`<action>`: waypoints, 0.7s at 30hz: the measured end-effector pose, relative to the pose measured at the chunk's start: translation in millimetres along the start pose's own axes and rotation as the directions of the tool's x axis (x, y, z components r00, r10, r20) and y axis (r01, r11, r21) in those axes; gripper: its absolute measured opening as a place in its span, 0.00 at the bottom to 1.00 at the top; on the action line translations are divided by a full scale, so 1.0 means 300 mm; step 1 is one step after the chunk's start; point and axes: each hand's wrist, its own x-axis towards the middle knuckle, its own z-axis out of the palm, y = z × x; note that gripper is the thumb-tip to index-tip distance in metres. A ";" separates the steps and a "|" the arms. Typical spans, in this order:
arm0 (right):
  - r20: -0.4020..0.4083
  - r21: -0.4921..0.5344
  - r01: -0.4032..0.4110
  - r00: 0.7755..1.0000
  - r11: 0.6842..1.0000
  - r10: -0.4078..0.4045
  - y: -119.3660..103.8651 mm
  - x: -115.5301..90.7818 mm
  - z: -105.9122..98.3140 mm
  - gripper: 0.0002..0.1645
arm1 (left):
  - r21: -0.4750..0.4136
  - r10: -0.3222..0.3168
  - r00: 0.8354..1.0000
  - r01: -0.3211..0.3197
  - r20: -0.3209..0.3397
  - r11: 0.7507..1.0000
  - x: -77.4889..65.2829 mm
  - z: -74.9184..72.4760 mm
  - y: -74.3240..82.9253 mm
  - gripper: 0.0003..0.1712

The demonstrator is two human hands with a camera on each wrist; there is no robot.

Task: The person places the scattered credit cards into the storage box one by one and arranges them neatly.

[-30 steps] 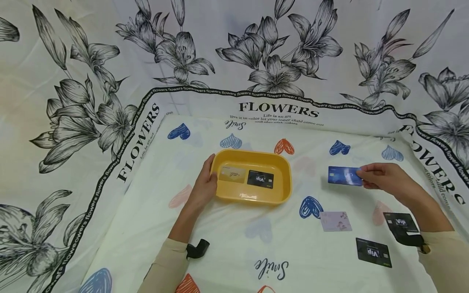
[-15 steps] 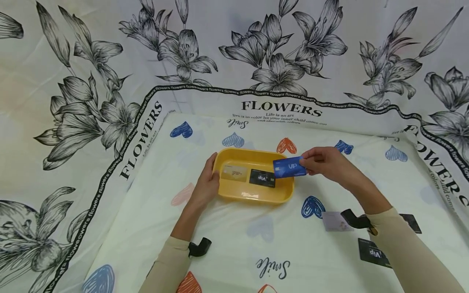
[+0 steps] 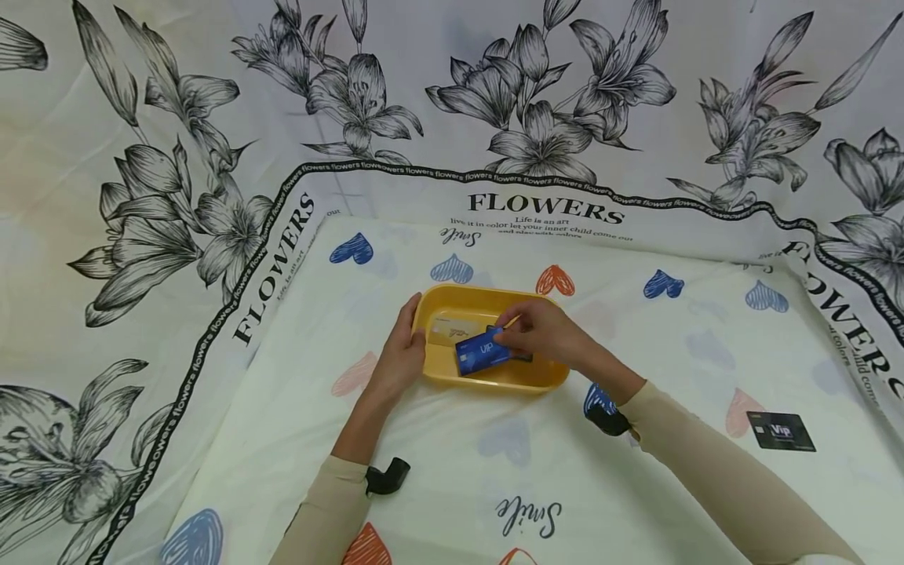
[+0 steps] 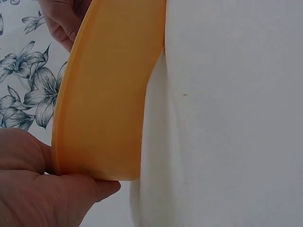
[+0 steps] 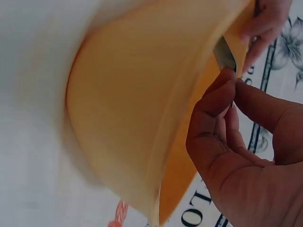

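Observation:
A yellow tray [image 3: 452, 378] stands on the white cloth in the head view. My left hand [image 3: 400, 357] grips its left end, with the thumb along the outer wall in the left wrist view. Over the tray's inside, my right hand [image 3: 542, 333] pinches a blue VIP card [image 3: 479, 353] by its right end, between thumb and fingers. The card is tilted, and whether it touches the tray floor cannot be told. A gold card [image 3: 450, 330] lies in the tray on the left. Beside it a black card [image 3: 523, 357] is mostly covered by the blue card and my right hand.
A black VIP card [image 3: 781, 431] lies on the cloth at the right. My right sleeve [image 3: 720, 463] crosses the cloth in front of it and hides the spot where other cards lay. Flower-printed fabric [image 3: 544, 141] rises behind and to the left.
My right hand has carried the blue card leftward from over the cloth into the tray, above the black card. The right arm now covers the lilac card and one black card. My left hand stays put.

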 end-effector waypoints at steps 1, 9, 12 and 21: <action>-0.004 0.002 -0.011 1.000 1.000 0.011 -0.002 0.007 0.013 0.15 | 0.004 -0.004 1.000 0.004 -0.001 1.000 0.000 0.001 0.001 0.37; -0.004 0.004 -0.007 1.000 1.000 0.007 -0.014 0.044 0.087 0.14 | 0.017 -0.012 1.000 0.012 0.002 1.000 0.002 0.001 -0.001 0.37; 0.010 -0.004 0.027 1.000 1.000 -0.027 -0.014 0.052 0.105 0.13 | 0.035 0.009 1.000 -0.009 0.002 0.999 0.001 -0.002 -0.007 0.37; 0.010 -0.251 0.002 1.000 0.968 0.000 -0.013 0.079 0.144 0.12 | 0.044 0.023 1.000 -0.023 0.003 0.999 0.002 -0.005 -0.009 0.37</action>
